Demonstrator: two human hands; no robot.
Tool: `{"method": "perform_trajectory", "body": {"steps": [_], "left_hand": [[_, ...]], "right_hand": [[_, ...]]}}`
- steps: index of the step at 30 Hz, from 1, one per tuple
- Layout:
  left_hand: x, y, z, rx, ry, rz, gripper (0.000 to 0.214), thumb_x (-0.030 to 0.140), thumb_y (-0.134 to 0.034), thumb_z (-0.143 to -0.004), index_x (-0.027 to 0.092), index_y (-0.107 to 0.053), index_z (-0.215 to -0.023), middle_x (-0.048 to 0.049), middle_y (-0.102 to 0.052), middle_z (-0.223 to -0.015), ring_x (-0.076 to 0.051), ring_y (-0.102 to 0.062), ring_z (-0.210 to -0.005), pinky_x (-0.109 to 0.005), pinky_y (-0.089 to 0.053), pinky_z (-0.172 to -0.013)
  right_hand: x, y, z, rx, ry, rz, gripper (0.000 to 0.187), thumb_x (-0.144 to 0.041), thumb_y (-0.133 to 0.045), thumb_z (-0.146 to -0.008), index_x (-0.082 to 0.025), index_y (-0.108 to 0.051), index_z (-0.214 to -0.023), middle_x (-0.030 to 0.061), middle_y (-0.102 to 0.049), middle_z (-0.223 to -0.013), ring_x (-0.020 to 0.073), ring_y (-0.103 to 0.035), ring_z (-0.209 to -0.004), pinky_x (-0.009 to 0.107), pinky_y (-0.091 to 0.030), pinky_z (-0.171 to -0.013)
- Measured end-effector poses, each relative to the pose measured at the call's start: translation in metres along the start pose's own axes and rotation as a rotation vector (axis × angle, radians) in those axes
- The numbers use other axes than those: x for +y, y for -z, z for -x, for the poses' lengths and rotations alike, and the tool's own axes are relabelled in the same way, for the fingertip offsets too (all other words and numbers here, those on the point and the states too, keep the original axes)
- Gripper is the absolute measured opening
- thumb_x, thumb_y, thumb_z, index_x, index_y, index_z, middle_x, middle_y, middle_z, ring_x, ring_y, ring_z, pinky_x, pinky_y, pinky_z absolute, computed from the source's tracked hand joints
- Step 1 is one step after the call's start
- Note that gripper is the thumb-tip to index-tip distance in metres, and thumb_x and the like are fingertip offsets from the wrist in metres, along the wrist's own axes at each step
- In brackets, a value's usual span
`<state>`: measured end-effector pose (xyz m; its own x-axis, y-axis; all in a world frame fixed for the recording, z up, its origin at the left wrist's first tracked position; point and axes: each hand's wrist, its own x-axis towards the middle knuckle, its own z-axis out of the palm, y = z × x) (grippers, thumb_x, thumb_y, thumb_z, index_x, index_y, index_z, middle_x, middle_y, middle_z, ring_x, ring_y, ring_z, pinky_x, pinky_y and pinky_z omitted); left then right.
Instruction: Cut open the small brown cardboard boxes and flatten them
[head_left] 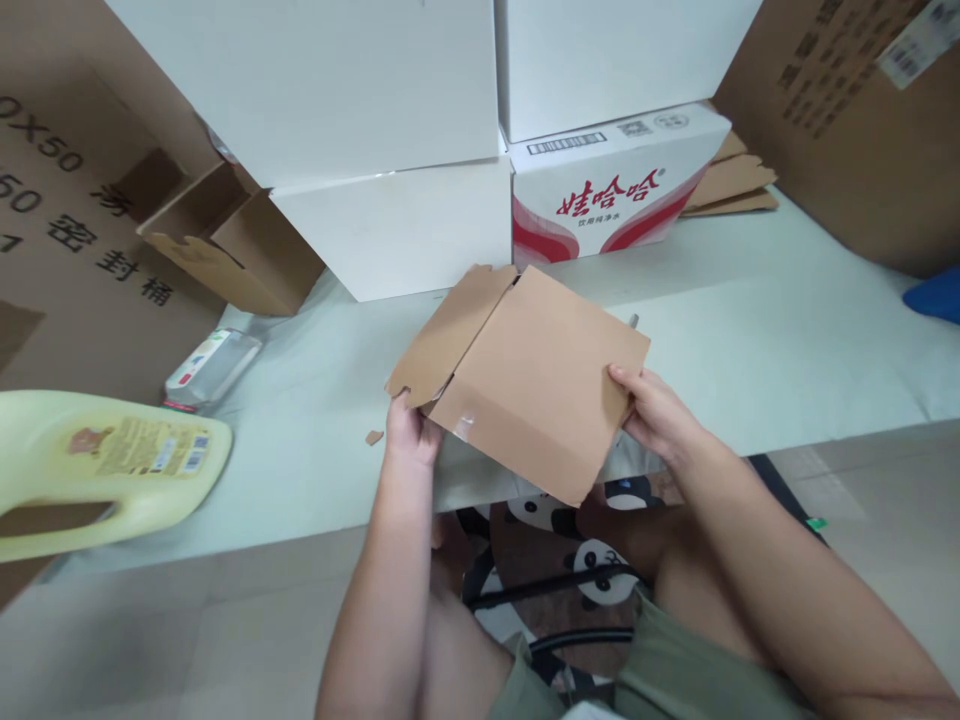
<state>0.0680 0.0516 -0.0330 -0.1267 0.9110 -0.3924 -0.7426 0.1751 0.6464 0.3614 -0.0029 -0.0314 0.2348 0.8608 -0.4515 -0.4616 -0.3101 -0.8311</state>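
A flat brown cardboard blank, partly folded with a flap raised on its left, is held over the front edge of the pale table. My left hand grips its lower left corner, fingers closed under the flap. At the blank's right edge my right hand pinches it, thumb on top. A small cardboard scrap lies on the table just left of my left hand.
White boxes and a red-printed carton are stacked at the back. An open brown box sits at the left, with a small packet and a yellow jug nearer. Flat cardboard lies at the back right.
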Motion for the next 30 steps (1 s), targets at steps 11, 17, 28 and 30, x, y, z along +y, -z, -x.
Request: {"method": "perform_trajectory", "body": {"steps": [11, 17, 28, 30], "left_hand": [[0.000, -0.009, 0.014, -0.030, 0.086, -0.078, 0.020, 0.021, -0.066, -0.080, 0.021, -0.072, -0.100, -0.0043, -0.078, -0.084, -0.022, -0.075, -0.075, -0.039, -0.063, -0.081], [0.004, -0.020, 0.009, 0.089, 0.120, -0.076, 0.013, 0.017, -0.061, -0.085, 0.016, -0.072, -0.093, -0.0032, -0.077, -0.079, -0.017, -0.073, -0.068, -0.036, -0.062, -0.085], [0.011, -0.016, 0.012, -0.171, 0.169, -0.044, 0.028, 0.041, -0.058, -0.084, 0.019, -0.070, -0.096, -0.0056, -0.077, -0.092, -0.020, -0.075, -0.076, -0.035, -0.061, -0.070], [0.010, -0.017, 0.013, -0.164, 0.183, -0.036, 0.026, 0.039, -0.059, -0.082, 0.018, -0.070, -0.095, -0.0052, -0.076, -0.086, -0.020, -0.074, -0.072, -0.037, -0.061, -0.069]], "right_hand": [[-0.002, 0.005, -0.004, -0.049, 0.061, -0.059, 0.036, -0.037, -0.080, -0.070, -0.025, -0.067, -0.101, 0.0065, -0.079, -0.104, 0.0280, -0.075, -0.097, 0.043, -0.064, -0.087], [-0.002, -0.002, 0.017, -0.232, -0.011, 0.076, 0.056, -0.043, -0.093, -0.053, -0.023, -0.068, -0.099, 0.0065, -0.078, -0.095, 0.0255, -0.074, -0.087, 0.039, -0.061, -0.080], [-0.056, 0.140, 0.084, 0.512, 0.475, 0.299, 0.046, -0.066, -0.085, -0.060, -0.031, -0.058, -0.071, -0.0025, -0.054, -0.053, 0.0140, -0.047, -0.039, 0.029, -0.038, -0.027], [-0.078, 0.161, 0.081, 0.690, 0.513, 0.477, 0.038, -0.065, -0.077, -0.074, -0.034, -0.058, -0.064, 0.0033, -0.054, -0.053, 0.0174, -0.051, -0.044, 0.033, -0.042, -0.031]]}}
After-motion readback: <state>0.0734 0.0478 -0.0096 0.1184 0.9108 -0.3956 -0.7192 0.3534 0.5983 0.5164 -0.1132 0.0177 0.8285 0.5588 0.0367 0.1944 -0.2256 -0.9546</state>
